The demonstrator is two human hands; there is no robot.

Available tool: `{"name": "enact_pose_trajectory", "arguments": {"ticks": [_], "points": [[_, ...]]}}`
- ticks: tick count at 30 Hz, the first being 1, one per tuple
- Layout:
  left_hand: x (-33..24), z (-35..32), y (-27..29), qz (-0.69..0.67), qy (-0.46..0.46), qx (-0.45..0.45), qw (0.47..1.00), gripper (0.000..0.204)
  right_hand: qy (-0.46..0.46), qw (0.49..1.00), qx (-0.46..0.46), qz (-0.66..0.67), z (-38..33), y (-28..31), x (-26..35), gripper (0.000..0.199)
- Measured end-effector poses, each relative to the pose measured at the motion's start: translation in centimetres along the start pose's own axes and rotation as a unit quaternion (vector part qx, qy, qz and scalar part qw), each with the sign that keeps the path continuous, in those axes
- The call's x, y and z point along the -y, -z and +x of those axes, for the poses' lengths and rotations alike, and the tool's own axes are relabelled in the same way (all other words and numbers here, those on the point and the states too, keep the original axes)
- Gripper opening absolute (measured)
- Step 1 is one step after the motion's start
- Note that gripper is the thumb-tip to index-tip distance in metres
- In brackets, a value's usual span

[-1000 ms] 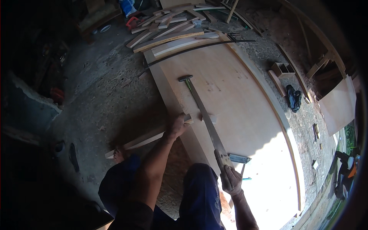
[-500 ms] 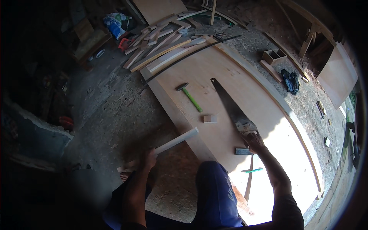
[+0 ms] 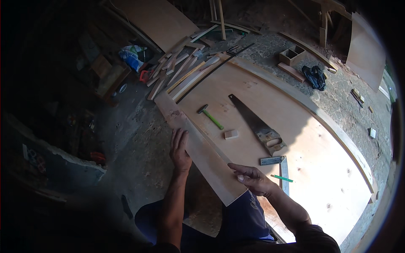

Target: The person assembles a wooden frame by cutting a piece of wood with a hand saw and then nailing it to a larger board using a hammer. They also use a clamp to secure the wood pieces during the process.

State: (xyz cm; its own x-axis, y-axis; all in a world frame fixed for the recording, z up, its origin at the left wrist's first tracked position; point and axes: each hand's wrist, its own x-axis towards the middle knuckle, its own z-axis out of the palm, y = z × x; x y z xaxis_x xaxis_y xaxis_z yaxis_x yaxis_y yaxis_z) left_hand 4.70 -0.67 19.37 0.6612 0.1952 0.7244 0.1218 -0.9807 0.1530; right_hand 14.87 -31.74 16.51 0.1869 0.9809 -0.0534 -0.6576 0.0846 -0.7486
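Observation:
A long, flat wooden board [image 3: 206,158] slants along the near left side of a large plywood panel [image 3: 253,101]. Against the board's left edge lies my left hand [image 3: 180,152], its fingers stretched out. My right hand [image 3: 255,180] touches the opposite edge near the close end, with index finger extended and thumb apart. Beyond it on the panel rests a handsaw [image 3: 253,124], its handle toward me. To its left are a green-handled hammer [image 3: 211,117] and a small wood block [image 3: 231,134]. A try square [image 3: 272,161] and a green pencil-like stick [image 3: 282,178] lie by my right hand.
Loose wood strips [image 3: 179,65] are heaped beyond the panel's far left corner. A raised wooden strip [image 3: 291,97] runs along its right side. On the floor beyond are a divided wooden box [image 3: 292,55] and a black plastic bag [image 3: 314,77]. Sunlight covers the panel's near right.
My right hand has let go of the saw and moved left to the board's edge. The wood strip is out of my left hand, which has come up to the board.

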Motion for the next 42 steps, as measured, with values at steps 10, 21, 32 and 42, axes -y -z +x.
{"name": "enact_pose_trajectory", "arguments": {"ticks": [10,21,32,42], "points": [[-3.5,-2.6,-2.6,-0.449,0.527,0.131,0.709,0.044,0.077,0.921,-0.112,-0.366,-2.9,-6.9,-2.6,0.088],[-2.0,-8.8,-1.5,-0.573,0.609,0.103,0.539,0.042,0.054,0.834,-0.122,-0.535,12.1,2.5,-2.3,0.061],[-6.5,-5.2,2.6,-0.801,0.436,0.122,0.392,0.08,-0.191,0.6,-0.255,-0.734,21.3,17.3,-10.7,0.04],[-3.3,-9.0,-5.4,-0.844,0.425,0.26,0.199,0.062,0.276,0.778,-0.548,-0.134,-3.1,13.3,9.1,0.106]]}}
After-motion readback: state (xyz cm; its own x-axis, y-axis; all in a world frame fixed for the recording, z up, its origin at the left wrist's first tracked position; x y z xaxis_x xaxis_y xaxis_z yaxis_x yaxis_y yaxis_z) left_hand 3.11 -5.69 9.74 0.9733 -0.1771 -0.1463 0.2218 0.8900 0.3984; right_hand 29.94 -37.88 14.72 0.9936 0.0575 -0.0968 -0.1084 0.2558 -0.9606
